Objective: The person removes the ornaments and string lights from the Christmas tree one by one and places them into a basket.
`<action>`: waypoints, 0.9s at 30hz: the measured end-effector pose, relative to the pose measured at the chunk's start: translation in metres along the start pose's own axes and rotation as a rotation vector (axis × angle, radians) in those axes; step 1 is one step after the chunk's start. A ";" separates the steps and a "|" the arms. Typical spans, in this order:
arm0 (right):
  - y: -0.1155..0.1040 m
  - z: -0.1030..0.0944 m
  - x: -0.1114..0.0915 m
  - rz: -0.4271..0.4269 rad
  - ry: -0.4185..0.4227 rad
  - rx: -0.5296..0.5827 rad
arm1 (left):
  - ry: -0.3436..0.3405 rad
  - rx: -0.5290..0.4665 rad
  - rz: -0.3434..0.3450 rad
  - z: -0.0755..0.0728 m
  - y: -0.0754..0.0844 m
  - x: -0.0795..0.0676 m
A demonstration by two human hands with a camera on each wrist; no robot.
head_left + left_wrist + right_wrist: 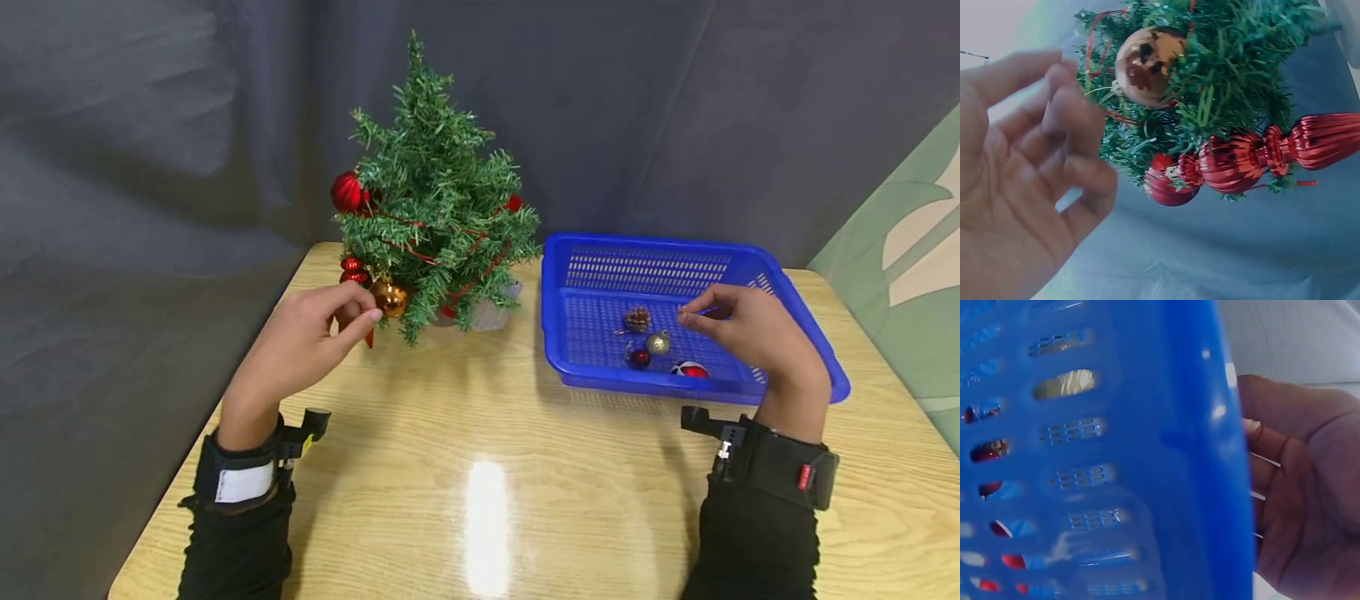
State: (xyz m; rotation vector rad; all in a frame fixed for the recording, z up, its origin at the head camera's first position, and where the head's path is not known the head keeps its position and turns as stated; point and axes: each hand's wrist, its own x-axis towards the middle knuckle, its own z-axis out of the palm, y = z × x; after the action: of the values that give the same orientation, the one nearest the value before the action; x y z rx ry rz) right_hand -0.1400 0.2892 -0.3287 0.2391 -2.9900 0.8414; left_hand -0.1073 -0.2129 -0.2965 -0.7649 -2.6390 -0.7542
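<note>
My left hand [318,333] is at the lower left of a small artificial Christmas tree [442,175], fingers loosely curled, thumb and forefinger close together. Just beyond the fingertips hangs a shiny gold ball [1150,65], apart from the hand in the left wrist view. Beside it hangs a red ribbed drop ornament [1238,162], with a red ball [349,193] higher up. My right hand [757,329] hovers over a blue plastic basket [558,333], thumb and forefinger nearly together. The basket wall hides those fingertips in the right wrist view, so any hold is unclear.
Inside the basket lie a pinecone [637,318], a small gold glitter ball [657,342], a dark red ball [639,358] and a red-and-white ornament [690,369]. Red string [408,250] winds through the branches. The wooden table [420,467] ends at a dark curtain [622,117].
</note>
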 end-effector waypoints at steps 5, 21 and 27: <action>0.000 0.003 0.002 0.044 -0.007 0.048 | 0.071 0.031 -0.060 0.003 0.000 0.002; 0.011 0.012 0.006 0.094 0.013 -0.040 | 0.015 0.129 -0.179 0.008 -0.001 0.005; 0.011 0.011 0.009 0.092 -0.001 -0.076 | -0.028 0.151 -0.194 0.008 -0.001 0.008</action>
State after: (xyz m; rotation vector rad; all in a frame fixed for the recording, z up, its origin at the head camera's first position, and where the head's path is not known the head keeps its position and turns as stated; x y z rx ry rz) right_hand -0.1504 0.2919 -0.3434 0.1002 -3.0468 0.7334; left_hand -0.1154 -0.2062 -0.3001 -0.4878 -2.7852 -0.5865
